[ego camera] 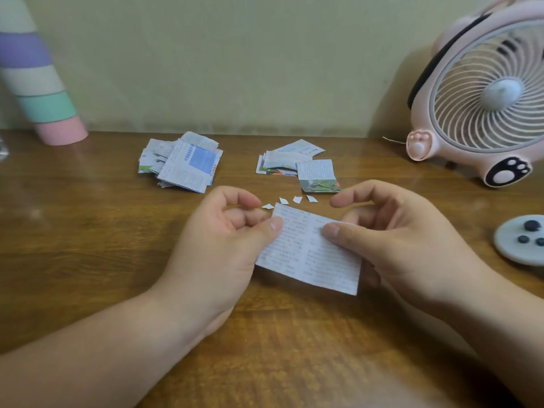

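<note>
White rectangular slip of printed paper (309, 260), probably light, limp and easily torn, is best held by its edges: left hand (217, 254) pinches its left edge, right hand (412, 245) its upper right.

**Open room**
- Bare wood of the table (88, 231) left of the left hand (223, 245), reaching back to the wall (235, 54).
- A lane between the left paper pile (181, 161) and the right paper pile (294, 160).
- The near strip between the forearms.

**Obstacles**
- Far left: striped tube (38, 83), leaning at the wall.
- Far right: pink fan (485, 92), and in front of it a grey disc (521, 240) at the frame edge, near the right hand (397, 240).
- Centre: four small white scraps (297, 199) just beyond the printed slip (309, 254), which both hands pinch.
</note>
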`<state>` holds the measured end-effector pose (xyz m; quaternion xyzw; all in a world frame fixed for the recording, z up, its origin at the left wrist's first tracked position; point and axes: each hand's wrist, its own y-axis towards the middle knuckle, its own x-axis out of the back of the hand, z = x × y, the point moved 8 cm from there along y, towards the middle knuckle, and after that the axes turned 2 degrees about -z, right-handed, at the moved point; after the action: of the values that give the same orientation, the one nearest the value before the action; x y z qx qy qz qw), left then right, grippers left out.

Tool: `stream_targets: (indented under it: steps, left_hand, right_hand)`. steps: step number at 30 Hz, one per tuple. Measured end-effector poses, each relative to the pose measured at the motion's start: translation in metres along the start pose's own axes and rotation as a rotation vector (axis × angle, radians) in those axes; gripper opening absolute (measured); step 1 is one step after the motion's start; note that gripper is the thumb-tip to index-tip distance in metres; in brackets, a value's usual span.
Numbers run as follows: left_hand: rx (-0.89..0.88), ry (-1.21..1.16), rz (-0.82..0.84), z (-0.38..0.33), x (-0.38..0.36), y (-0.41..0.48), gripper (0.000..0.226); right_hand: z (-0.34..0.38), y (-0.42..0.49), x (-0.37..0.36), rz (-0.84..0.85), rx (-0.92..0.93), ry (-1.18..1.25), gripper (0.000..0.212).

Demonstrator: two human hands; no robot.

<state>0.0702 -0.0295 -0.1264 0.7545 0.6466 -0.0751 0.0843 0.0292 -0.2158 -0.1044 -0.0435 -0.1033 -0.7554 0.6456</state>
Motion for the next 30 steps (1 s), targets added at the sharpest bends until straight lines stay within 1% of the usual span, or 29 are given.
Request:
stream_targets:
  steps: [2,4,6,7,9,11,13,14,15,17,19,22,23,26,28,30]
  left_hand:
    - [0.038,-0.058,-0.002,0.002,0.001,0.002,0.030]
    - [0.115,-0.142,-0.002,0.006,0.002,0.005,0.041]
    - [0.154,-0.135,0.026,0.008,0.000,0.005,0.052]
    - [0.142,-0.093,0.038,0.008,-0.001,0.005,0.053]
    - [0.042,0.001,0.050,0.003,-0.001,0.002,0.047]
    - [-0.135,0.033,0.057,-0.011,-0.001,-0.004,0.033]
    - [-0.299,-0.042,0.129,-0.029,-0.006,-0.015,0.014]
    - [-0.334,-0.102,0.196,-0.035,-0.011,-0.021,0.012]
    - [-0.333,-0.151,0.269,-0.037,-0.017,-0.026,0.016]
    - [-0.288,-0.171,0.434,-0.032,-0.032,-0.033,0.035]
    - [-0.230,-0.099,0.558,-0.021,-0.042,-0.035,0.048]
    - [-0.154,0.034,0.661,-0.007,-0.044,-0.030,0.056]
    - [-0.141,0.083,0.692,-0.005,-0.044,-0.029,0.059]
    - [-0.131,0.226,0.768,-0.001,-0.047,-0.031,0.067]
    - [-0.124,0.271,0.787,0.001,-0.048,-0.031,0.069]
    - [-0.119,0.282,0.784,0.002,-0.049,-0.029,0.069]
  right_hand:
    - [0.000,0.003,0.005,-0.033,0.016,-0.104,0.018]
    - [-0.002,0.005,0.008,-0.034,0.020,-0.195,0.016]
    - [-0.003,0.006,0.010,-0.020,0.006,-0.265,0.017]
    - [-0.004,0.006,0.009,-0.009,-0.003,-0.293,0.018]
    - [-0.004,0.005,0.007,0.020,-0.010,-0.377,0.017]
    - [-0.005,0.004,0.004,0.052,-0.008,-0.534,0.015]
    - [-0.005,0.003,-0.001,0.075,0.020,-0.684,0.015]
    - [-0.004,0.002,-0.004,0.087,0.039,-0.727,0.015]
    - [-0.002,0.001,-0.009,0.106,0.060,-0.748,0.014]
    - [-0.001,-0.001,-0.019,0.141,0.107,-0.749,0.010]
    - [0.000,-0.004,-0.030,0.183,0.156,-0.739,0.009]
    - [0.002,-0.007,-0.039,0.243,0.208,-0.706,0.004]
    - [0.003,-0.007,-0.039,0.251,0.215,-0.692,0.007]
    - [0.007,-0.008,-0.037,0.243,0.233,-0.688,0.037]
    - [0.009,-0.009,-0.039,0.249,0.246,-0.684,0.042]
    - [0.010,-0.011,-0.042,0.262,0.252,-0.666,0.041]
